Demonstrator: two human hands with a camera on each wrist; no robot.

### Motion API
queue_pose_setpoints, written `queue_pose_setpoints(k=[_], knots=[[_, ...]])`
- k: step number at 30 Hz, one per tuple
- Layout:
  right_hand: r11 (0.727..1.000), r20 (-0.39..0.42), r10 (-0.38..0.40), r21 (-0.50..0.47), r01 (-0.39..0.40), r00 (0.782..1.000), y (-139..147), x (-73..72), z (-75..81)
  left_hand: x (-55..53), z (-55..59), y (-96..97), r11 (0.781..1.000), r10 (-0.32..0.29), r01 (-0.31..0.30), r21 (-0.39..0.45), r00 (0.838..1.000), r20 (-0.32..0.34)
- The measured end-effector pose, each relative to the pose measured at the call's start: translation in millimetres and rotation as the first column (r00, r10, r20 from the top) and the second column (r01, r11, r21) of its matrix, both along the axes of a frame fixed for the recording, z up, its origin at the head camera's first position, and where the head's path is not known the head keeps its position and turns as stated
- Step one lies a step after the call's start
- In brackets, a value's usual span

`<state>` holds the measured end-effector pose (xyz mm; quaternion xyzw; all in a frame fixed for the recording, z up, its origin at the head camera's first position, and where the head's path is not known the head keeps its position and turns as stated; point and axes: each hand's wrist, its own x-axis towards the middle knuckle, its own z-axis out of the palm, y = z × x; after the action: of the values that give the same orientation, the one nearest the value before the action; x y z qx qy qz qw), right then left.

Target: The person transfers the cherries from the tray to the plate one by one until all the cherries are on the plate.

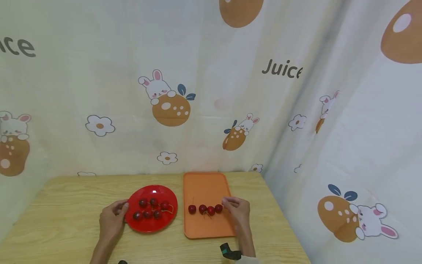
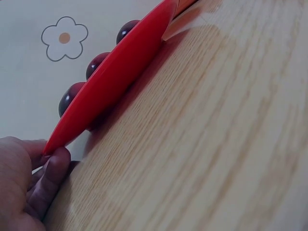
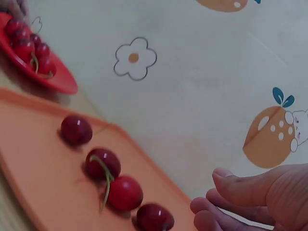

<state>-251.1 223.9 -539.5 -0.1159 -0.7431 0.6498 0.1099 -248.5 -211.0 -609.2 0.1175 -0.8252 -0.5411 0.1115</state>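
Note:
My left hand (image 1: 111, 220) pinches the left rim of a red plate (image 1: 167, 221), thumb on one side and fingers on the other. Several dark red cherries (image 1: 147, 213) lie on that plate, some with green stems. In the left wrist view the plate (image 2: 113, 82) appears edge-on, with cherries showing past its rim. To its right, an orange tray (image 1: 206, 187) holds several cherries in a row. Beside the rightmost cherry (image 1: 218, 208) is my right hand (image 1: 240, 214); in the right wrist view its thumb and fingers (image 3: 245, 190) are loosely bent with nothing between them.
Both the plate and the tray are on a light wooden table (image 1: 82, 194). A pale curtain (image 1: 211, 88) printed with rabbits and flowers hangs behind the table and along its right side. A black strap piece (image 1: 230, 252) sits at my right wrist.

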Motion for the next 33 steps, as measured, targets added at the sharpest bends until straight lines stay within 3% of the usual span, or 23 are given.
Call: queue_pose_setpoints(k=[4, 11, 18, 23, 29, 33], knots=[[0.982, -0.028, -0.042, 0.181, 0.046, 0.999, 6.0, 2.6, -7.3, -0.5, 0.0, -0.4, 1.0, 0.005, -0.005, -0.004, 1.0, 0.012], [0.899, -0.075, -0.066, 0.429, 0.092, 0.995, 11.6, 9.6, -17.4, 0.3, 1.5, 0.9, 1.0, 0.01, -0.01, -0.002, 1.0, 0.004], [0.875, -0.044, -0.067, 0.478, 0.08, 0.997, 13.9, 15.7, -23.4, 0.7, 2.1, 1.4, 1.0, 0.007, -0.007, -0.018, 1.0, 0.012], [0.857, -0.043, -0.062, 0.509, 0.076, 0.997, 12.3, 13.2, -27.7, 0.8, 3.1, 0.6, 1.0, 0.01, -0.009, -0.026, 1.0, 0.006], [0.814, -0.028, -0.09, 0.574, 0.09, 0.996, 8.5, 9.4, -31.2, 1.2, 3.1, 0.8, 1.0, 0.01, -0.01, -0.028, 1.0, -0.002], [0.806, 0.0, -0.106, 0.586, 0.086, 0.994, 5.5, 9.2, -31.2, 0.9, 2.8, 1.3, 1.0, 0.014, -0.014, -0.027, 1.0, -0.001]])
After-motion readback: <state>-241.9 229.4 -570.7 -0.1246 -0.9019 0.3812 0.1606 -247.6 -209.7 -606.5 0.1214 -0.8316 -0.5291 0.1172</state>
